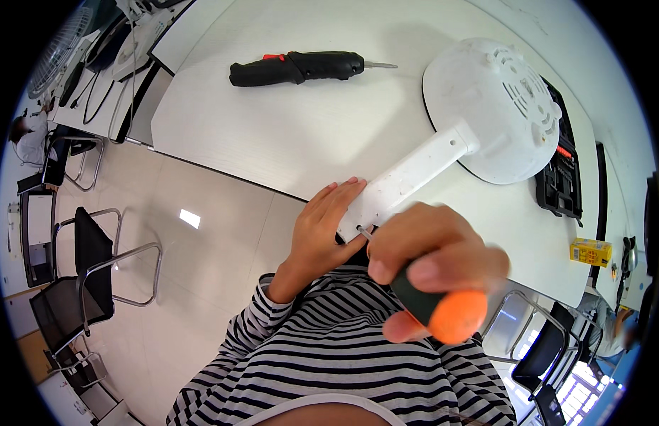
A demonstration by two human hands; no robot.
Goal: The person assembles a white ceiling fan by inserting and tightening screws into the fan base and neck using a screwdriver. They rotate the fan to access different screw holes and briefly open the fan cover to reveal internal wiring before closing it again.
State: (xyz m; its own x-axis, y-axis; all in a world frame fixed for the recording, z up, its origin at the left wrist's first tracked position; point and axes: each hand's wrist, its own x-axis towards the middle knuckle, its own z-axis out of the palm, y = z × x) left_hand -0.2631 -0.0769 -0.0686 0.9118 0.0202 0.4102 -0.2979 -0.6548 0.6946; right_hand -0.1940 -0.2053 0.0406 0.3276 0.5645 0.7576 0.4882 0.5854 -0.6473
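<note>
White handled appliance [471, 106] lies ahead and to the right of the left hand [319, 224], its vented dome uppermost and its straight handle running back to that hand. The handle's narrow end comes to the near edge of the surface [294, 135], which passes just by both hands. Ahead of the left hand there is a broad bare stretch, as far as a black power screwdriver [301, 69] with a red switch, its bit pointing toward the dome. To the right of the dome, well beyond the right hand [436, 248], a dark tool case [560, 184] takes up the room by the far edge. Left of the left hand the surface ends, with pale floor [201, 248] and a black chair [66, 305] beyond.

The left hand grips the handle's end, fingers laid over the top and thumb beneath. The right hand, slightly blurred, is wrapped around the orange and dark green grip of a screwdriver [432, 305], whose shaft slants forward and left to a hole near the handle's end.

A yellow box [591, 252], to the right of the right hand, bears dark printing too small to make out.
</note>
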